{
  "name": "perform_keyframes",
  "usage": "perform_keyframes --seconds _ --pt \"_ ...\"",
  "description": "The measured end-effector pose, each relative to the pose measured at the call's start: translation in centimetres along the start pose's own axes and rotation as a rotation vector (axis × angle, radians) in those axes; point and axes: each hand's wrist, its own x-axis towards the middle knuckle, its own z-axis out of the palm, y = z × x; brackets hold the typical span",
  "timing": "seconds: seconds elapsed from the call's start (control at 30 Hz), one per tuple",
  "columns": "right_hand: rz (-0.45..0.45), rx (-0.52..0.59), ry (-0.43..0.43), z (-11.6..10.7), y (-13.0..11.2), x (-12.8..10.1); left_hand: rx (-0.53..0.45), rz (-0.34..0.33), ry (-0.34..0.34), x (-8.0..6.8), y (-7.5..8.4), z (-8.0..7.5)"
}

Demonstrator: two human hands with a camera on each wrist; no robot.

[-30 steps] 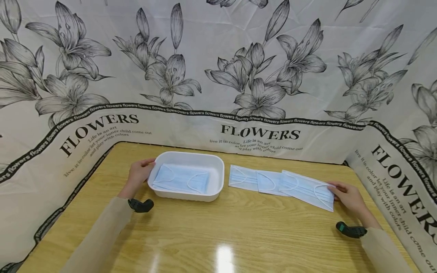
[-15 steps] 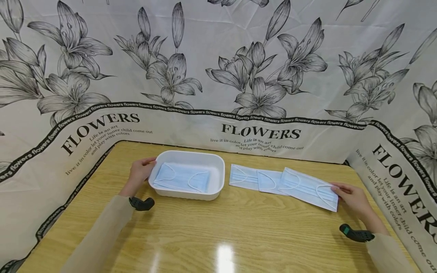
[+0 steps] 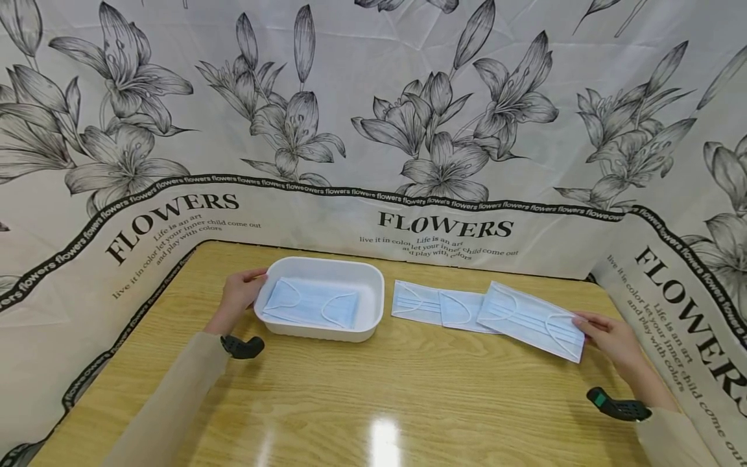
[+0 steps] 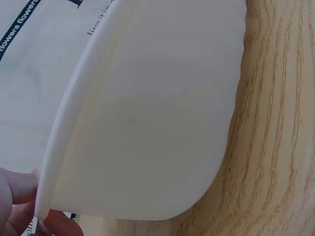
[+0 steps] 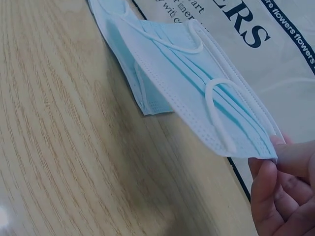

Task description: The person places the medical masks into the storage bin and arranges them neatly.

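Observation:
My left hand [image 3: 238,297] grips the left rim of a white plastic tub [image 3: 318,334]; in the left wrist view the thumb and fingers pinch that rim [image 4: 64,118]. Inside the tub lie light blue face masks [image 3: 312,301] with white ear loops. My right hand [image 3: 609,340] pinches the right end of another pleated blue face mask [image 3: 531,321]. The right wrist view has this held mask [image 5: 197,93] slanting up off the table, thumb and fingers [image 5: 266,184] at its corner. Its left end overlaps a second mask [image 3: 461,311], which lies against a third mask [image 3: 415,301].
Everything stands on a wood-grain table [image 3: 350,402]. A white cloth with flower prints [image 3: 443,130] hangs along the back and both sides, close behind the tub and the masks. Each wrist wears a black strap device [image 3: 618,405].
My right hand has moved a little to the right, drawing its mask along and lifting it off the row. The left hand and the tub stay put.

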Motion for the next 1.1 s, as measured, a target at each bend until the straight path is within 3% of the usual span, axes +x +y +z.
perform_keyframes --seconds 0.13,0.53,0.67,0.83,1.1 --pt "0.02 -0.021 -0.006 0.0 0.1 0.3 0.0 -0.006 -0.004 0.0 0.0 0.0" --pt "0.03 0.025 0.063 -0.6 4.5 3.3 0.013 0.012 -0.018 -0.1 -0.2 0.0" --pt "-0.01 0.056 0.101 0.1 5.5 4.3 0.007 -0.003 -0.012 0.0 -0.2 -0.1" --pt "-0.077 0.088 0.113 1.3 5.2 4.6 0.001 0.004 -0.013 0.0 -0.1 0.0" --pt "-0.084 0.082 0.11 3.3 3.7 4.2 -0.002 0.014 -0.021 0.0 -0.4 0.0"
